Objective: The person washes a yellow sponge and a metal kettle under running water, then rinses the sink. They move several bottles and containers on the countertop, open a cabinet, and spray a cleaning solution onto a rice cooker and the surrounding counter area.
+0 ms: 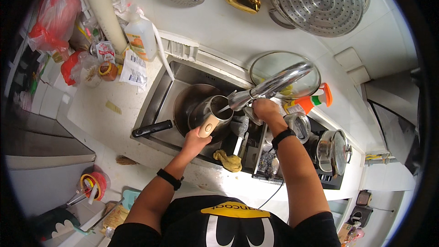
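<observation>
My left hand [195, 141] grips the beige handle of a stainless-steel kettle [202, 111], which is tilted over the sink [156, 104]. A thin stream of water runs from the chrome faucet [271, 84] into the kettle's open mouth. Beneath the kettle lies a large dark pan [183, 99], partly hidden. My right hand [267, 110] is closed beside the faucet's base, on what looks like a round metal lid [253, 115]; the fingers cover part of it.
A grey-headed brush [239, 128] and a yellow cloth [228, 160] lie at the sink's right part. A black pan handle [152, 129] crosses the left rim. A glass lid [285, 72] leans behind the faucet, near an orange spray bottle [308, 102]. Pots [331, 151] stand at right.
</observation>
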{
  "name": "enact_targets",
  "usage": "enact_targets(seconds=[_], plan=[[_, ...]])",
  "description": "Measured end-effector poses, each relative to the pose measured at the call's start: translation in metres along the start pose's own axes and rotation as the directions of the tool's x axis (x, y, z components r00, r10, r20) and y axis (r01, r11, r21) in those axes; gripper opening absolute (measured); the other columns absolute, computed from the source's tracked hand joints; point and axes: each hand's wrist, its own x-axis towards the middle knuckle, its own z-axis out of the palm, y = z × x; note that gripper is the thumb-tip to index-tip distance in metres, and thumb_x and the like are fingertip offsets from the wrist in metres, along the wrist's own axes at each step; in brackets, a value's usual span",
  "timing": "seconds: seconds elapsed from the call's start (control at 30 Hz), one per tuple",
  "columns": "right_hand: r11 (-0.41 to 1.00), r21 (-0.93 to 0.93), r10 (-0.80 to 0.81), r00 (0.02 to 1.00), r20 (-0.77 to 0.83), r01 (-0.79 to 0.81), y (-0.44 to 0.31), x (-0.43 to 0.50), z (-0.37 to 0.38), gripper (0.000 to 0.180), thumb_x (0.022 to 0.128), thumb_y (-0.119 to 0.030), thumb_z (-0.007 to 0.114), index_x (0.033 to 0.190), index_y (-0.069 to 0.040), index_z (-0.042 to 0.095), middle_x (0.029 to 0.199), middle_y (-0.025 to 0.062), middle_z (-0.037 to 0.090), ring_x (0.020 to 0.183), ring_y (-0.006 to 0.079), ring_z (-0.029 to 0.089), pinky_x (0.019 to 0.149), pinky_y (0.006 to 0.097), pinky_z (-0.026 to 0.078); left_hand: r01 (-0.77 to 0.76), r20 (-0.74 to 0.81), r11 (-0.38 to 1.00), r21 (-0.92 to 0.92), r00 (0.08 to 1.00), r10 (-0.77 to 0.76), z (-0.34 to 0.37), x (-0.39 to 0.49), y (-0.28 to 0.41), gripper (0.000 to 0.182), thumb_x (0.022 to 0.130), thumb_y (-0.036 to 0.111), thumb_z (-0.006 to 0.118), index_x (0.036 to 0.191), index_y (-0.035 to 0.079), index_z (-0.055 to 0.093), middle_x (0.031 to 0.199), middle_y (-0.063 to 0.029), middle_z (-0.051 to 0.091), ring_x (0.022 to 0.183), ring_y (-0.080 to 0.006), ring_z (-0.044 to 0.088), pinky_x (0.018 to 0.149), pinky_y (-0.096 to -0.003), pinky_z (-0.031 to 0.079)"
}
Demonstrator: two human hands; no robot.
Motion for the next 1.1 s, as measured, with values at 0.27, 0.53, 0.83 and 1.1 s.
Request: enact_targets(seconds=[0.27,0.53,0.83,1.1], plan=[[0.983,0.175,0.001,0.958,-0.288,0.052,0.045,-0.027,0.045,0.042,0.096,-0.040,0.046,0.087,-0.002,0.062,0.086,0.0213,0.066,0.082,0.0400,0.063,0.075,0.0473,0.049,-0.010,0.070,1.000,-0.013,0.997,0.011,-0.016,-0.003,0.002,0.036,0.076,0.011,0.073,0.108,-0.002,0.062,0.084,-0.0050,0.066,0.075,-0.0113,0.059,0.070,-0.0286,0.048],[0.435,0.900,0.110,0.990,-0.082,0.026,0.026,-0.163,0.075,0.043,0.096,-0.041,0.054,0.082,-0.001,0.058,0.069,0.0082,0.055,0.065,0.0182,0.051,0.062,0.0320,0.042,0.067,0.139,0.992,0.108,0.987,-0.082,-0.084,-0.047,0.045,0.031,0.076,0.010,0.072,0.103,-0.002,0.063,0.081,-0.0013,0.063,0.073,-0.0079,0.055,0.066,-0.0268,0.047],[0.485,0.672,0.037,0.755,-0.655,0.559,-0.046,-0.280,0.001,0.019,0.089,-0.019,0.067,0.094,-0.001,0.062,0.084,0.0089,0.063,0.073,0.0161,0.060,0.068,0.0268,0.047,0.085,0.135,0.979,0.187,0.985,-0.111,-0.094,-0.137,0.121,0.028,0.079,0.010,0.072,0.102,-0.001,0.061,0.083,0.0010,0.060,0.075,-0.0061,0.051,0.068,-0.0252,0.045],[0.714,0.392,0.032,0.532,-0.846,0.580,-0.003,-0.365,0.002,0.020,0.085,-0.027,0.067,0.085,-0.008,0.060,0.080,0.0079,0.058,0.072,0.0299,0.060,0.059,0.0382,0.048,-0.038,0.282,0.971,0.235,0.959,-0.030,0.009,-0.241,0.153,0.028,0.079,0.007,0.071,0.104,-0.001,0.061,0.086,0.0029,0.058,0.075,-0.0046,0.050,0.067,-0.0225,0.043]])
